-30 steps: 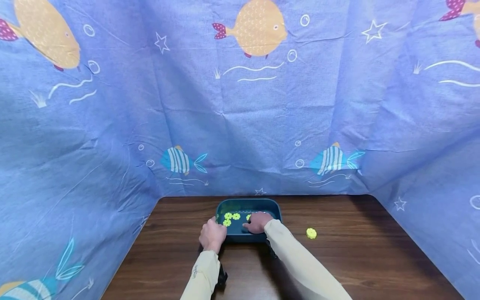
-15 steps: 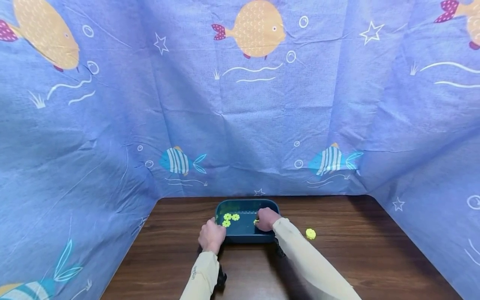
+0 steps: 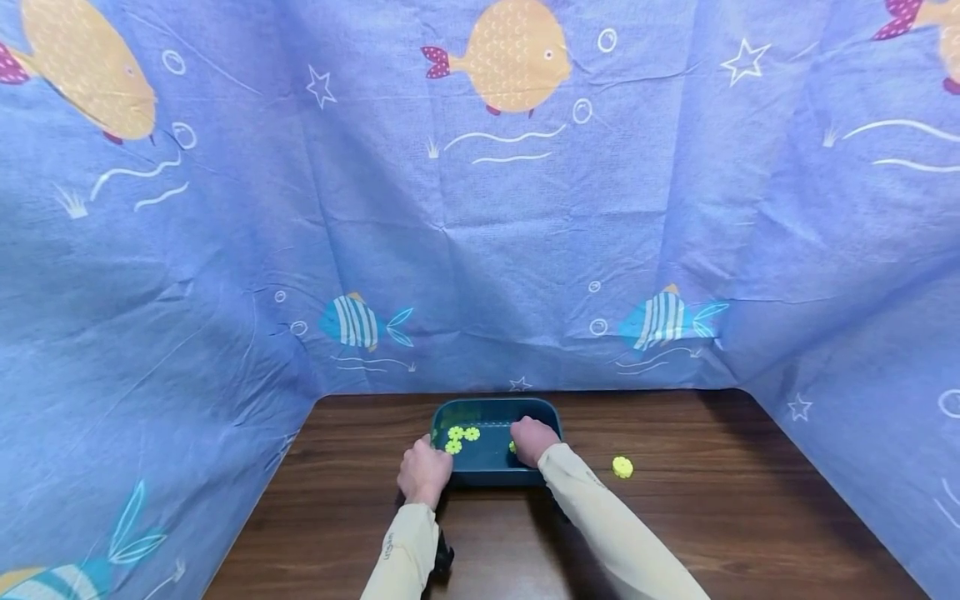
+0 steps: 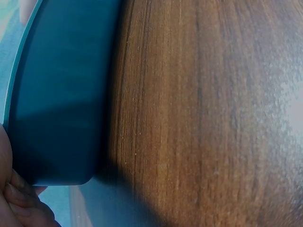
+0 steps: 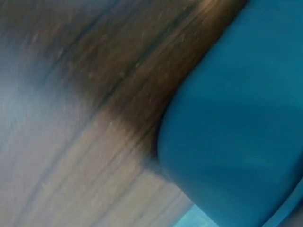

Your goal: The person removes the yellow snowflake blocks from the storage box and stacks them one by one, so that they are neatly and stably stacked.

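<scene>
A deep teal tray (image 3: 487,477) stands on the table. My left hand (image 3: 424,473) grips its left front corner; in the left wrist view curled fingers (image 4: 26,203) show at the corner. Inside the tray, three yellow-green flower-shaped discs (image 3: 455,433) lie together near the left end. My right hand (image 3: 534,440) is inside the right end, fingers curled down at another flower-shaped disc (image 3: 513,447), mostly hidden by the hand. The right wrist view shows only the tray's outer wall (image 5: 236,123) and the table, with the fingers out of sight.
On the wood-grain table (image 3: 712,517), right of the tray, lies another yellow-green flower-shaped piece (image 3: 622,467), thick like a small stack. A blue fish-print cloth (image 3: 510,250) hangs behind and at both sides. A dark wrist mount (image 3: 442,557) sits under the left forearm.
My right hand has moved a little right inside the tray, and the disc at its fingers has shifted right and nearer. The left hand has stayed on its corner.
</scene>
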`<state>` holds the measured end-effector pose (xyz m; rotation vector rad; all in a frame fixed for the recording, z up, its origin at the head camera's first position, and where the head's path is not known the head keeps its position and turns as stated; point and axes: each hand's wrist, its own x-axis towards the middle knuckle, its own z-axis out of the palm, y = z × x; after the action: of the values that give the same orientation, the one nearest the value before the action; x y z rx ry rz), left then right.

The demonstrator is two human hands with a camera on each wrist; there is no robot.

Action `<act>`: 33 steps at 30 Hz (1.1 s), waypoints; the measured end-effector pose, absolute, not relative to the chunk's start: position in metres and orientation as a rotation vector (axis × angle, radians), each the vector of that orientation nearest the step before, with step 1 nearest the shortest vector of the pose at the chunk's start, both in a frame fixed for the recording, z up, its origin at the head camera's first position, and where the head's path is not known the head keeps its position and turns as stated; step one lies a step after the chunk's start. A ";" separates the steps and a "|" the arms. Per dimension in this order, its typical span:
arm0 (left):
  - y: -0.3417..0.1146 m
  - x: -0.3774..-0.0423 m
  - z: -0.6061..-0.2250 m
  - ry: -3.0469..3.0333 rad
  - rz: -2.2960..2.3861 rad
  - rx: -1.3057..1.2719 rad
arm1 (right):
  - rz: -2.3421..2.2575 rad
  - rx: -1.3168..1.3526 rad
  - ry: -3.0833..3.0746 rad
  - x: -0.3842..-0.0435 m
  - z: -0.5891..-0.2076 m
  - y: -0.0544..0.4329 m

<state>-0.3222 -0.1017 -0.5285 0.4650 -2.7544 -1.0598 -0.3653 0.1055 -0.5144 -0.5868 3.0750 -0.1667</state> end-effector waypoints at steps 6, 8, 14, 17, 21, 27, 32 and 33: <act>-0.101 -0.322 -0.528 -2.762 -1.056 0.469 | -0.035 -0.637 3.105 -0.361 -0.512 0.103; -0.101 -0.321 -0.527 -2.767 -1.056 0.465 | 0.002 -0.644 3.119 -0.360 -0.513 0.102; -0.100 -0.321 -0.526 -2.768 -1.067 0.463 | 0.039 -0.639 3.121 -0.364 -0.517 0.103; -0.100 -0.320 -0.526 -2.765 -1.071 0.472 | 0.034 -0.643 3.111 -0.365 -0.517 0.103; -0.100 -0.321 -0.526 -2.761 -1.074 0.475 | 0.024 -0.633 3.109 -0.365 -0.515 0.104; -0.100 -0.320 -0.527 -2.763 -1.085 0.473 | 0.046 -0.609 3.111 -0.366 -0.520 0.104; -0.101 -0.320 -0.527 -2.755 -1.087 0.471 | 0.032 -0.588 3.123 -0.367 -0.520 0.104; -0.101 -0.321 -0.527 -2.753 -1.085 0.472 | 0.027 -0.587 3.127 -0.367 -0.520 0.104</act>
<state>-0.3206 -0.1006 -0.5266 0.4716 -2.7528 -1.0853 -0.3673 0.1042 -0.5200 -0.5867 3.1271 0.0270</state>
